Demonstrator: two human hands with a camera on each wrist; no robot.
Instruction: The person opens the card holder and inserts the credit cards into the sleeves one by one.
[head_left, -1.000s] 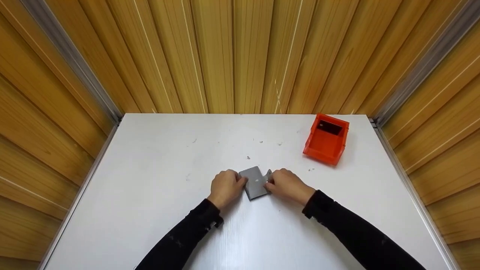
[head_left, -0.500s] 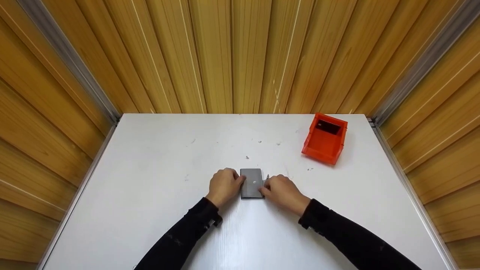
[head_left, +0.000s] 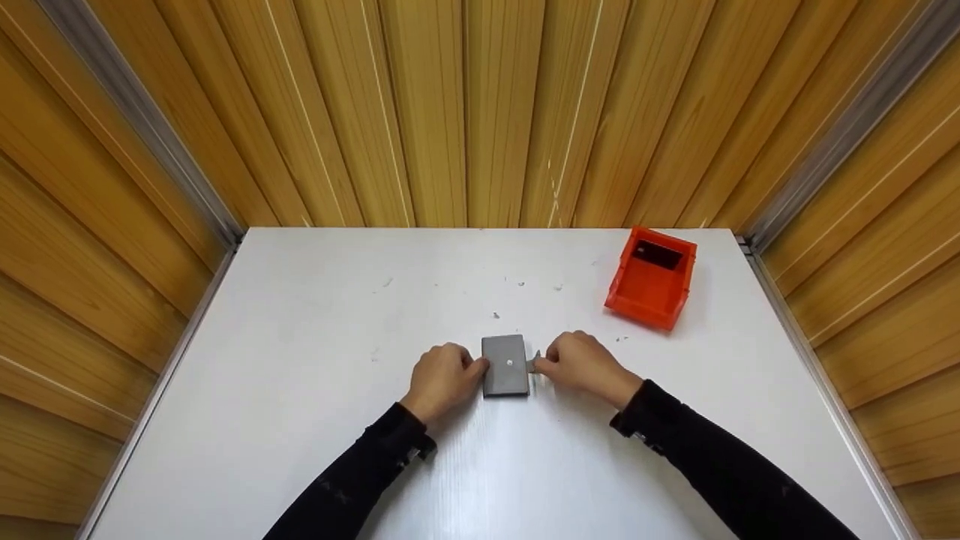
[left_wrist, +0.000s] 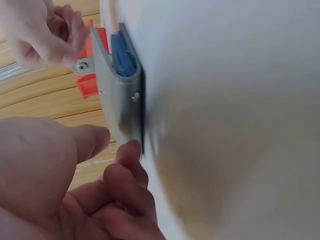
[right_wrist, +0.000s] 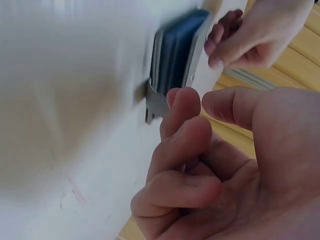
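A grey card holder (head_left: pixel 505 366) with a snap strap (left_wrist: pixel 84 65) lies near the middle of the white table. Blue inner sleeves (right_wrist: pixel 181 47) show between its covers in both wrist views. My left hand (head_left: pixel 441 381) holds the card holder's left edge lightly, thumb on the upper side and curled index finger at the lower edge. To the right of it is my right hand (head_left: pixel 589 367), its thumb tip beside the unfastened strap's end. A narrow gap shows between the right thumb and index finger in the right wrist view; the other fingers curl loosely.
A red plastic bin (head_left: pixel 651 279) stands toward the back right of the white table (head_left: pixel 337 300). Wood-patterned panels (head_left: pixel 427 112) rise behind and at both sides. Small scuff marks dot the tabletop.
The card holder has turned from slanted to nearly straight. My right hand came in over its right edge, then drew back to the right. My left hand shifted slightly left.
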